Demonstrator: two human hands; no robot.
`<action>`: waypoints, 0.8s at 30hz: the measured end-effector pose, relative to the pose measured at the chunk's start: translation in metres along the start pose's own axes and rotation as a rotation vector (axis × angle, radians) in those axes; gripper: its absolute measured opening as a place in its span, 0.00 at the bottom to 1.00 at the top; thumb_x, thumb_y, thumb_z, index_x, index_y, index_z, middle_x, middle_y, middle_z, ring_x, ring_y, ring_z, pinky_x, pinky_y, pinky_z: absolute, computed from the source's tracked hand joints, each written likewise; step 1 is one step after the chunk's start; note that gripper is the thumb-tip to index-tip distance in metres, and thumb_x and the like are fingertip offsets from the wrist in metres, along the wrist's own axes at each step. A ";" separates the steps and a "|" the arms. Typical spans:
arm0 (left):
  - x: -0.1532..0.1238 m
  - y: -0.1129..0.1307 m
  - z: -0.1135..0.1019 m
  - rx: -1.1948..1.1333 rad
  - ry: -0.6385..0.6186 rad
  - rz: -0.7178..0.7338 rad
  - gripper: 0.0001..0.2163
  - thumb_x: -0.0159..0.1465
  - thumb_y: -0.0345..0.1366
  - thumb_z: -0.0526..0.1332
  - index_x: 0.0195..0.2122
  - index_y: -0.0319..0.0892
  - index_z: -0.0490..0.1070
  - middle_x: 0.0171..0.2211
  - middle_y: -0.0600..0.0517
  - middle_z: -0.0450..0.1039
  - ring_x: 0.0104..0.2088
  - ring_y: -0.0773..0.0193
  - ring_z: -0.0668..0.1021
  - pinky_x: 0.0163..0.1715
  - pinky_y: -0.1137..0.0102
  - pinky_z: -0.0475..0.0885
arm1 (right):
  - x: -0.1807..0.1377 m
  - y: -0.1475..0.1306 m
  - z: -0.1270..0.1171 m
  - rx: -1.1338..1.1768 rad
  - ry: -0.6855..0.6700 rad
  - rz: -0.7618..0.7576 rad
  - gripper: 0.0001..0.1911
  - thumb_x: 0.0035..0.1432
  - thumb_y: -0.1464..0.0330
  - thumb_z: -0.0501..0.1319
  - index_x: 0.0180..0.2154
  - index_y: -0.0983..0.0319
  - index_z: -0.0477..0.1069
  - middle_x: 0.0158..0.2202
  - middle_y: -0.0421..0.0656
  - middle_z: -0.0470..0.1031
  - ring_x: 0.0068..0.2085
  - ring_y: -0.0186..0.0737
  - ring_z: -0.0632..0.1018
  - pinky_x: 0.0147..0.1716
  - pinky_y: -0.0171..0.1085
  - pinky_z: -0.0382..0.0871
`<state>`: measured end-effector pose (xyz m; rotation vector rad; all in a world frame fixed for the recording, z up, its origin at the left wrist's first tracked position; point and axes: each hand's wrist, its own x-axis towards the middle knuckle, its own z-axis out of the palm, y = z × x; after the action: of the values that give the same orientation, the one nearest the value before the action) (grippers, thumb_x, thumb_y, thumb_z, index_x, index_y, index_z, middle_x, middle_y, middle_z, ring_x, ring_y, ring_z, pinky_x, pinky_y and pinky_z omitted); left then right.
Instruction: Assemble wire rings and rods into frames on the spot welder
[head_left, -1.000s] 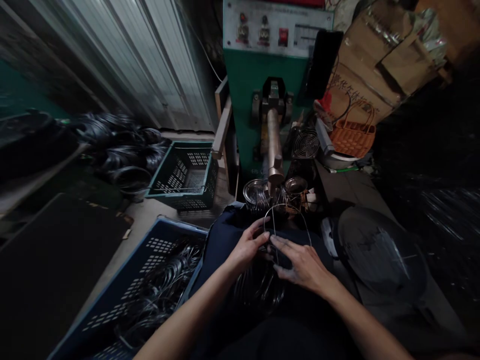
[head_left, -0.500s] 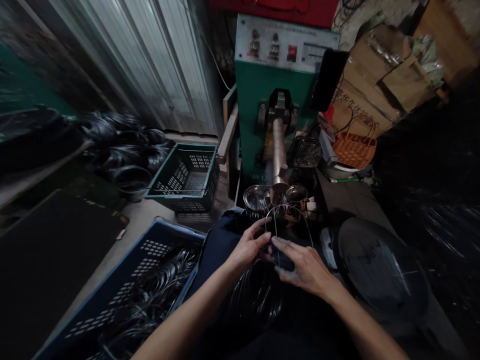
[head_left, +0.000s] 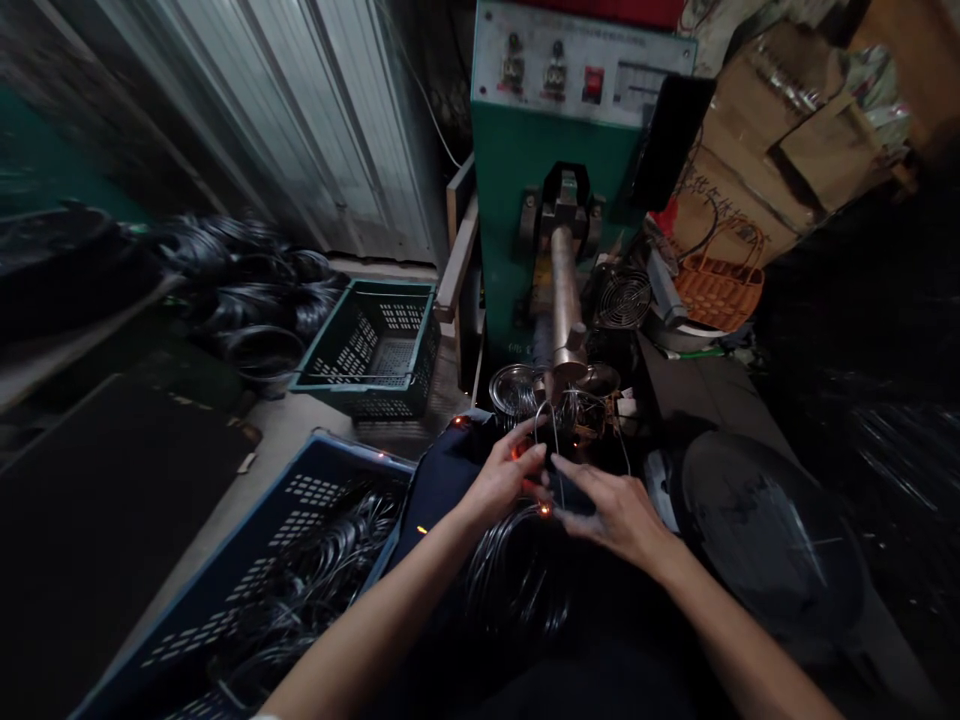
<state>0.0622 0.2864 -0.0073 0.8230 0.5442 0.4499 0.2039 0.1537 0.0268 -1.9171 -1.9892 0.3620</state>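
My left hand point(head_left: 504, 480) pinches a thin wire ring point(head_left: 556, 440) between thumb and fingers. From the other side, my right hand point(head_left: 621, 515) grips the same ring, fingertips close to the left ones. The ring's top touches or nearly touches the tip under the thick metal electrode arm point(head_left: 568, 300) of a green welding machine point(head_left: 510, 190). Orange sparks point(head_left: 544, 510) glow around my fingers and over my dark-clad leg. Below my hands hangs or lies a bundle of wire rings point(head_left: 517, 580), partly in shadow.
A blue crate point(head_left: 225, 560) at left holds many wire rings. Behind it stands a green crate point(head_left: 360, 395), beside black wire coils point(head_left: 255, 290). To the right are a round dark seat-like object point(head_left: 772, 530), a wicker basket point(head_left: 724, 290) and a cardboard box point(head_left: 750, 190).
Bright sparks have appeared around my hands and leg. The ring now sits at the electrode tip. My hands keep nearly the same grip, and the view has shifted slightly.
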 end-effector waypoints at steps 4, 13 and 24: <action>0.038 0.019 -0.008 0.031 0.091 0.056 0.28 0.58 0.32 0.65 0.60 0.43 0.62 0.29 0.52 0.70 0.22 0.69 0.74 0.21 0.72 0.76 | 0.023 0.022 -0.003 -0.188 0.171 -0.034 0.26 0.58 0.59 0.64 0.56 0.59 0.66 0.46 0.48 0.78 0.45 0.48 0.78 0.50 0.48 0.66; 0.095 0.058 -0.014 0.019 0.161 0.084 0.21 0.58 0.25 0.62 0.54 0.37 0.65 0.29 0.51 0.71 0.20 0.69 0.74 0.17 0.71 0.75 | 0.069 0.062 -0.018 -0.134 0.333 -0.156 0.08 0.60 0.65 0.63 0.41 0.61 0.72 0.38 0.46 0.78 0.41 0.45 0.77 0.45 0.43 0.66; 0.114 0.059 -0.017 0.000 0.149 0.102 0.23 0.58 0.25 0.62 0.55 0.36 0.62 0.26 0.52 0.70 0.19 0.67 0.75 0.17 0.71 0.74 | 0.082 0.080 -0.008 -0.008 0.353 -0.093 0.08 0.61 0.63 0.62 0.40 0.60 0.72 0.37 0.44 0.78 0.40 0.42 0.78 0.42 0.39 0.70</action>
<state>0.1302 0.3968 -0.0019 0.8235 0.6419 0.6089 0.2778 0.2391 0.0073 -1.7426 -1.8361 -0.0117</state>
